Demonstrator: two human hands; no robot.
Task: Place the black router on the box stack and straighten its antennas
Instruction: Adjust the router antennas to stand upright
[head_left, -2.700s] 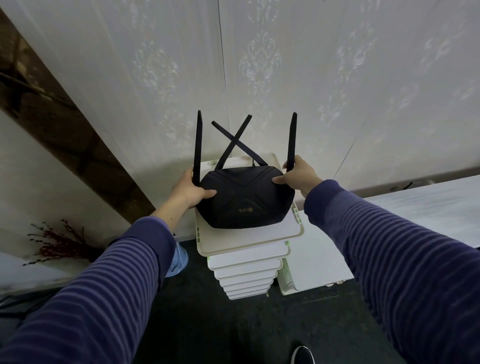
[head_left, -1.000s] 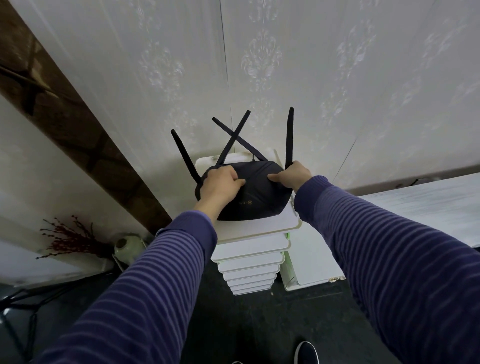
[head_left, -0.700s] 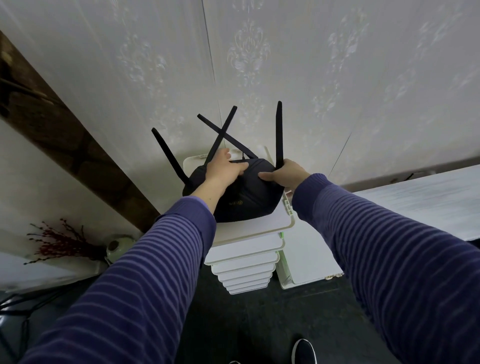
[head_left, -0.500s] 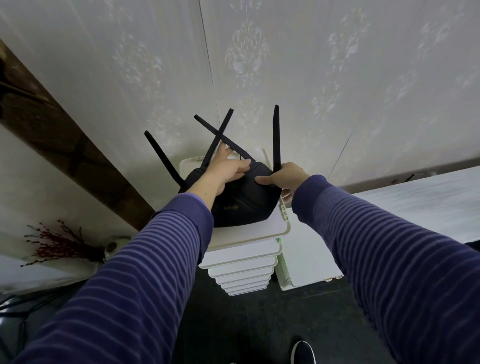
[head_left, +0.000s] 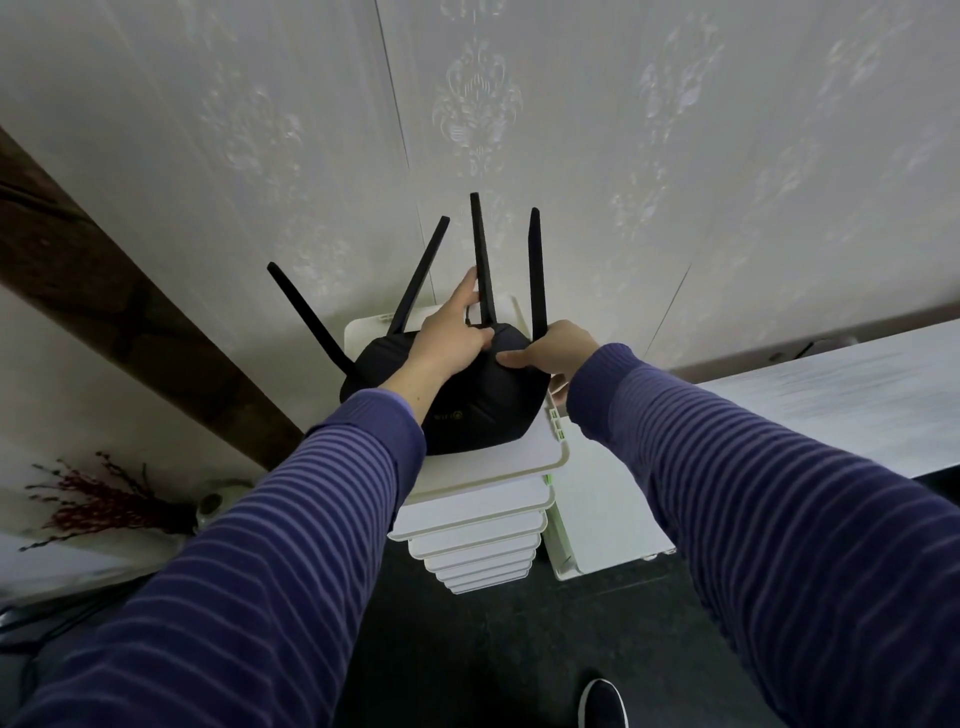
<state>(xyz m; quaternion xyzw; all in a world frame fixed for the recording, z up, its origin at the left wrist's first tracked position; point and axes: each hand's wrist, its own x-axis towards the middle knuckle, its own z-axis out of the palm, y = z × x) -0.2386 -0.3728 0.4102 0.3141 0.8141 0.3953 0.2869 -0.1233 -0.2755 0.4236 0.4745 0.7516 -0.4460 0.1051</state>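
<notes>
black router (head_left: 483, 410) sits on top of the box stack (head_left: 488, 467) against the wall. my left hand (head_left: 454, 338) pinches the base of the second-from-right antenna (head_left: 482, 260), now near upright. my right hand (head_left: 558, 348) grips the router's right rear corner. leftmost antenna (head_left: 309, 317) leans out left.

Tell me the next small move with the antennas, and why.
Probably swing the far-left antenna upright. The router already sits on the box stack; the left hand holds an upright inner antenna, while the far-left one leans well outward.
</notes>
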